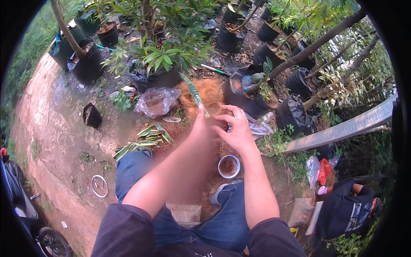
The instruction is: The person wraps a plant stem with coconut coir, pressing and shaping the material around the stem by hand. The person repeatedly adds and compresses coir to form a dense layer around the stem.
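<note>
My left hand (200, 121) pinches a long snake plant leaf (191, 90), its mottled green blade pointing up and away. My right hand (237, 127) hovers just right of the leaf's lower end, fingers curved and apart; nothing shows in it. A blur covers part of the space between the hands. By my left knee lies a pile of cut, yellow-edged leaf pieces (154, 136). A white-rimmed tub (229, 166) with brown material inside stands below my right hand. Loose orange-brown coconut fibre (210, 93) lies heaped beyond the leaf.
A clear plastic bag (157, 102) with brown contents lies left of the fibre. One small black grow bag (92, 115) stands on the soil, and several larger planted ones (231, 40) stand beyond. A white ring (99, 186) lies at left. Another person (346, 207) sits at lower right.
</note>
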`<state>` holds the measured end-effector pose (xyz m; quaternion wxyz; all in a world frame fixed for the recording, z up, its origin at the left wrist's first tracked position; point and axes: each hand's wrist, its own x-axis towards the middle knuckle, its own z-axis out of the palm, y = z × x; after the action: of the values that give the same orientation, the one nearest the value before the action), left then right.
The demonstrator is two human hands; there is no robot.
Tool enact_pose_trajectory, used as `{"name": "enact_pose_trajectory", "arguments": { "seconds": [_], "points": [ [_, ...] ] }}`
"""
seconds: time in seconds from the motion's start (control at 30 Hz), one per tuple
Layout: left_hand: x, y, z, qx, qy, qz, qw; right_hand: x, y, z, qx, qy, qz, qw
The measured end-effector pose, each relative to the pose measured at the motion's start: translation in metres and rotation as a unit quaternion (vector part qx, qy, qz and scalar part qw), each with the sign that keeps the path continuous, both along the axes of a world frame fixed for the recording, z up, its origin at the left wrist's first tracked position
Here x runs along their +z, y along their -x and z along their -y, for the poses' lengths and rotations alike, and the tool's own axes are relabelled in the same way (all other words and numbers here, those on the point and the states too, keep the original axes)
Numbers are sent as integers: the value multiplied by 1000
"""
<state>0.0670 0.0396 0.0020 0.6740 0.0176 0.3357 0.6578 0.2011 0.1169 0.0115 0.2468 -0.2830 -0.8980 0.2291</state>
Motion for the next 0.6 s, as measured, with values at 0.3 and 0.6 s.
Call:
{"name": "enact_pose_trajectory", "arguments": {
  "seconds": [0.3, 0.6],
  "points": [
    [-7, 1, -1, -22, 2, -28, 999, -1, 3, 2, 0, 10, -5, 1000],
    [-6, -1, -2, -37, 10, -62, 997, -5, 2, -1, -8, 94, -40, 995]
  ]
}}
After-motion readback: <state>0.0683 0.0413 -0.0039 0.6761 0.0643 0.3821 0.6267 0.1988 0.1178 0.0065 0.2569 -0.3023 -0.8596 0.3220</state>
